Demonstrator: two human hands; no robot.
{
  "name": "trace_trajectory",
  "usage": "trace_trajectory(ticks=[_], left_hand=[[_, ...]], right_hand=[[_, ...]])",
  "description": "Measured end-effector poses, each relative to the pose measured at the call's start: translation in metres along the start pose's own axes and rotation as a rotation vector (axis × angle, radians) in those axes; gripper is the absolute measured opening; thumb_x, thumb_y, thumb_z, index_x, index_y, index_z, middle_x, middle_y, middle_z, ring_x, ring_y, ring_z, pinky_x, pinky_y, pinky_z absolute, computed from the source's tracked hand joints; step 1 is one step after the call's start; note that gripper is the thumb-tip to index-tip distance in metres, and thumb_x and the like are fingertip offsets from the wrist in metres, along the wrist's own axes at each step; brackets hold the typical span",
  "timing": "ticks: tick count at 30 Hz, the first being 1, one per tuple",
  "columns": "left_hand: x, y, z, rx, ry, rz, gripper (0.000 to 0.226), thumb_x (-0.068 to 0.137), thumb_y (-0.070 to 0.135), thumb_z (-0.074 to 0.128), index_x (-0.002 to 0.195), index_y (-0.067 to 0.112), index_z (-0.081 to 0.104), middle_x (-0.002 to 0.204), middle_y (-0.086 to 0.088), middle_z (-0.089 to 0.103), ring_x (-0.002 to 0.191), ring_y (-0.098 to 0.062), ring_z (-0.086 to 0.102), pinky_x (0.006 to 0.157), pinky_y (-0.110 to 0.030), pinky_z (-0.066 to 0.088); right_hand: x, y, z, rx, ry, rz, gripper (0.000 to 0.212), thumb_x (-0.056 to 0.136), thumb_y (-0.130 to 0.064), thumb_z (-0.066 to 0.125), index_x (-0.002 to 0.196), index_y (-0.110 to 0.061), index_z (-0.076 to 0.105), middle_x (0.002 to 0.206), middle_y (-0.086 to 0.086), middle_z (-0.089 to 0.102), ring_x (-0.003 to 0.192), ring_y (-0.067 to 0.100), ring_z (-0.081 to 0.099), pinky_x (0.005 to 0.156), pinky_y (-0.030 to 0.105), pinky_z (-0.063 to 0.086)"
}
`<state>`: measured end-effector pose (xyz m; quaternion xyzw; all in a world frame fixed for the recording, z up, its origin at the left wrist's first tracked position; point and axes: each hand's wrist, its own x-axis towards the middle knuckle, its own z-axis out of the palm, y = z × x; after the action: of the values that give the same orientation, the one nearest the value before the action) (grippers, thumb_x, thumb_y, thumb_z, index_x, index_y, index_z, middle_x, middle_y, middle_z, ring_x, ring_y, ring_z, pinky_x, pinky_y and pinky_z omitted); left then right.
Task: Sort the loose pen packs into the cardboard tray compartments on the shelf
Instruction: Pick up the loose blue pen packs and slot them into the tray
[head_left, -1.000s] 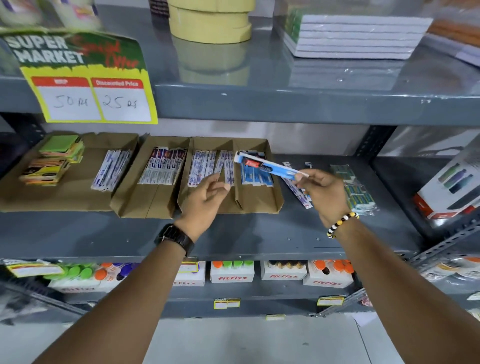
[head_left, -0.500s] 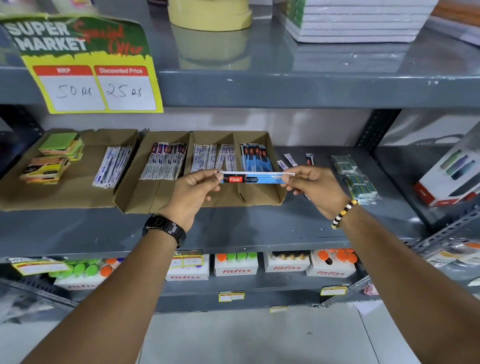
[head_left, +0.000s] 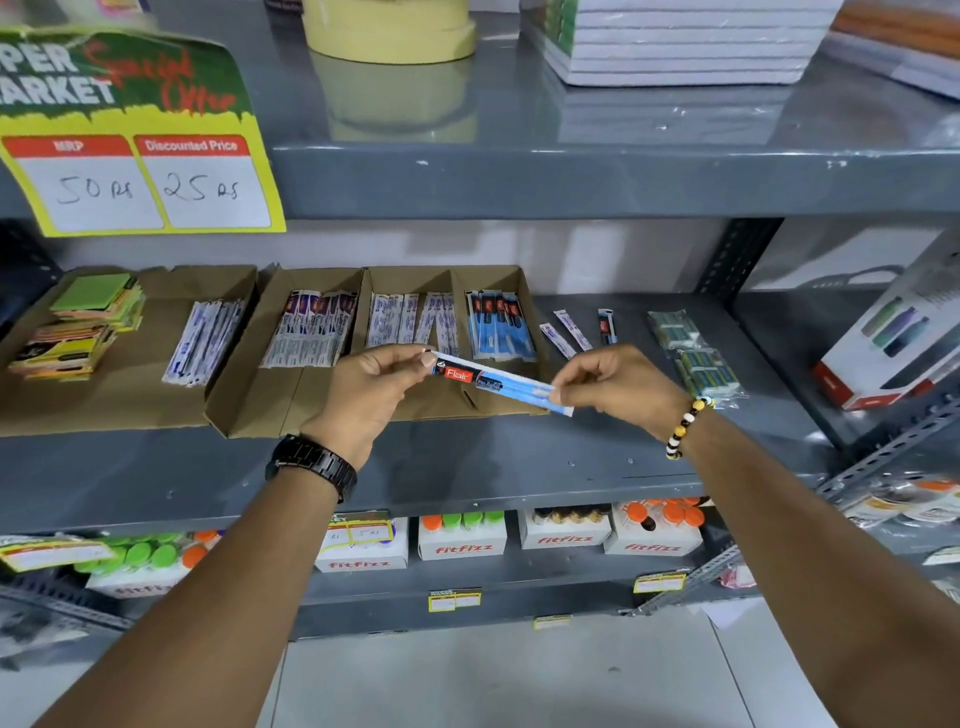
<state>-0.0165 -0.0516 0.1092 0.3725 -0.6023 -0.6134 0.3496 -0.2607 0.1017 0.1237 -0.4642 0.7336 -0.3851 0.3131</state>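
A blue Flair pen pack (head_left: 498, 383) is held crosswise in front of the cardboard tray (head_left: 244, 410) on the middle shelf. My left hand (head_left: 371, 387) pinches its red-labelled left end and my right hand (head_left: 618, 387) pinches its right end. The tray's right compartment holds matching blue packs (head_left: 498, 325), the middle one white packs (head_left: 410, 325), the left one purple-and-white packs (head_left: 311, 332). Three loose pen packs (head_left: 571, 330) lie on the shelf to the right of the tray.
A flat cardboard sheet (head_left: 124, 395) at left carries sticky-note pads (head_left: 83, 327) and more white packs (head_left: 205, 340). Green eraser bags (head_left: 696, 353) and a white box (head_left: 893, 343) sit at right. A price sign (head_left: 130, 140) hangs from the upper shelf. Fitfizz boxes (head_left: 462, 540) line the lower shelf.
My right hand brought the blue pack down from over the tray and my left hand took its other end. It now tilts slightly down to the right, held in both hands.
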Motion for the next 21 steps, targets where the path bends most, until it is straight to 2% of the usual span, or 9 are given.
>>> trace_trajectory(ticks=[2,5,6,8,11,15,18,20,21], left_hand=[[0.001,-0.002,0.006,-0.016,0.015,0.059,0.023,0.086,0.013,0.075,0.109,0.017,0.073,0.086,0.012,0.078,0.081,0.005,0.067,0.074,-0.012,0.048],[0.004,-0.019,0.010,0.177,0.096,0.132,0.050,0.092,0.023,0.070,0.139,0.023,0.051,0.116,0.003,0.070,0.102,0.004,0.064,0.092,-0.020,0.048],[0.003,-0.029,0.010,0.317,0.125,0.168,0.056,0.094,0.028,0.067,0.145,0.023,0.043,0.124,0.001,0.066,0.107,0.001,0.062,0.095,-0.026,0.049],[0.000,-0.053,0.007,0.673,0.139,0.289,0.061,0.095,0.034,0.062,0.149,0.018,0.038,0.134,-0.009,0.059,0.121,-0.021,0.055,0.102,-0.042,0.046],[-0.005,-0.087,0.003,1.110,0.053,0.474,0.067,0.096,0.046,0.053,0.149,0.009,0.036,0.146,-0.020,0.050,0.136,-0.040,0.041,0.112,-0.054,0.035],[-0.008,-0.110,0.005,1.193,-0.047,0.462,0.078,0.099,0.057,0.031,0.157,0.010,0.010,0.164,-0.017,0.020,0.151,-0.036,0.015,0.121,-0.056,0.016],[-0.008,-0.113,0.005,1.225,-0.093,0.475,0.075,0.100,0.056,0.026,0.158,0.012,0.006,0.166,-0.014,0.013,0.153,-0.032,0.007,0.122,-0.056,0.010],[-0.011,-0.116,0.003,1.255,-0.132,0.465,0.074,0.100,0.056,0.024,0.158,0.014,0.006,0.167,-0.013,0.013,0.154,-0.032,0.005,0.122,-0.056,0.007],[-0.012,-0.117,0.003,1.270,-0.149,0.450,0.074,0.100,0.057,0.022,0.158,0.014,0.005,0.167,-0.012,0.011,0.154,-0.031,0.003,0.122,-0.055,0.005]], right_hand=[[-0.003,0.006,0.002,-0.009,-0.051,0.038,0.007,0.075,-0.015,0.080,0.077,-0.021,0.079,0.071,-0.001,0.076,0.057,0.000,0.059,0.053,0.011,0.045],[-0.005,0.018,0.013,0.178,0.050,0.089,0.006,0.076,-0.014,0.082,0.081,-0.015,0.079,0.073,0.009,0.076,0.061,0.010,0.064,0.056,0.019,0.052],[-0.004,0.022,0.018,0.255,0.107,0.102,0.006,0.077,-0.013,0.082,0.082,-0.014,0.079,0.073,0.010,0.075,0.062,0.012,0.065,0.058,0.020,0.053],[0.003,0.026,0.029,0.372,0.205,0.144,0.008,0.077,-0.011,0.082,0.084,-0.012,0.078,0.074,0.013,0.075,0.064,0.017,0.067,0.060,0.022,0.055],[0.025,0.024,0.047,0.436,0.303,0.205,0.012,0.077,-0.012,0.082,0.087,-0.010,0.077,0.077,0.011,0.077,0.068,0.020,0.072,0.067,0.028,0.059],[0.058,0.010,0.065,0.481,0.351,0.282,0.018,0.076,-0.010,0.083,0.091,-0.005,0.074,0.079,0.010,0.077,0.071,0.020,0.076,0.070,0.029,0.061],[0.077,-0.002,0.073,0.443,0.367,0.327,0.010,0.077,-0.003,0.080,0.079,-0.007,0.071,0.079,0.011,0.074,0.072,0.023,0.075,0.069,0.032,0.062],[0.090,-0.007,0.079,0.467,0.351,0.358,0.009,0.078,0.009,0.073,0.076,0.001,0.069,0.072,0.013,0.071,0.058,0.018,0.072,0.057,0.030,0.062],[0.096,-0.008,0.081,0.491,0.339,0.376,0.006,0.080,0.015,0.068,0.085,0.011,0.068,0.063,0.011,0.070,0.048,0.014,0.068,0.049,0.027,0.059]])
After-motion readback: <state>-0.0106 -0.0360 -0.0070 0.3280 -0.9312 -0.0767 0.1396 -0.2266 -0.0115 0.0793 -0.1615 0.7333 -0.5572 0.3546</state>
